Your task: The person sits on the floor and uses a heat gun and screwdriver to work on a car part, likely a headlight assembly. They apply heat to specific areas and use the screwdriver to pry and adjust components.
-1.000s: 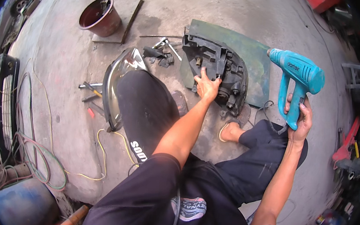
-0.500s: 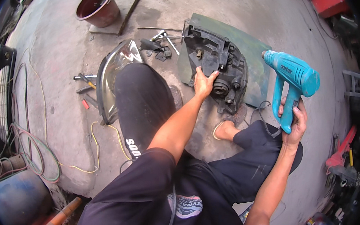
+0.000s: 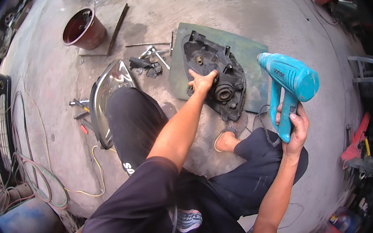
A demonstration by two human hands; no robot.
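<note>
My right hand (image 3: 296, 129) is wrapped round the handle of a turquoise heat gun (image 3: 294, 76), held up on the right with its nozzle toward the upper left. A black car headlight housing (image 3: 222, 68), its back side with round sockets facing up, rests on a flat green board (image 3: 257, 47). My left hand (image 3: 204, 82) grips the housing around its middle, the thumb on top; some of its fingers are hidden. The nozzle points past the housing's right side, apart from it. A clear headlight lens with a dark rim (image 3: 117, 80) lies on the ground beside my left knee.
Wrenches (image 3: 158, 55) and black plastic scraps (image 3: 148, 67) lie left of the board. Behind them stands a brown bucket (image 3: 91, 35). A hammer (image 3: 81, 105) lies left of the lens. Hoses (image 3: 41, 179) loop at lower left; a red floor jack (image 3: 357, 142) is at right.
The housing has turned and tipped flatter on the board, with my left hand still on it. The heat gun stays raised in my right hand. The whole view has shifted slightly.
</note>
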